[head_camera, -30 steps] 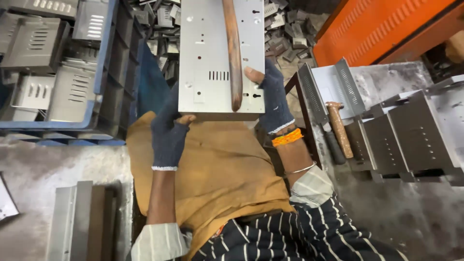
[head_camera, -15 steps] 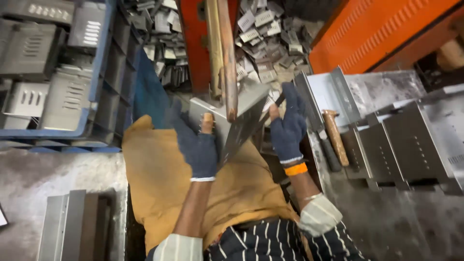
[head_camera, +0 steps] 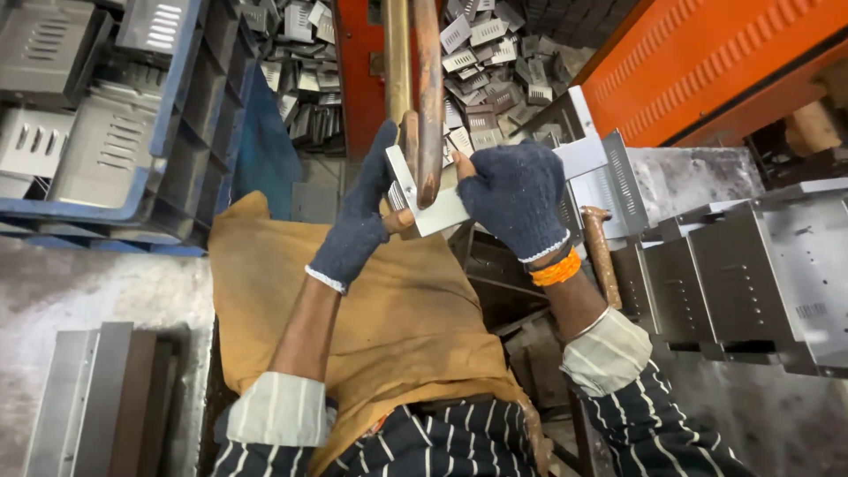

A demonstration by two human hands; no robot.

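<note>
— Wool-gloved left hand (head_camera: 358,225) and right hand (head_camera: 517,199), raised off the apron (head_camera: 389,309): what are they clamped on?

— Both pinch one metal plate (head_camera: 428,205), tilted up so its edge meets the rods (head_camera: 415,79). Wrists cocked, forearms converging.

— Beyond?

— Blue crate (head_camera: 177,132) left, scrap pile (head_camera: 495,53) behind.

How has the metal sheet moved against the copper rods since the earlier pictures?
Yes. The metal sheet has turned from flat and face-on to edge-on, with both gloved hands gripping it beside the copper rods.
</note>
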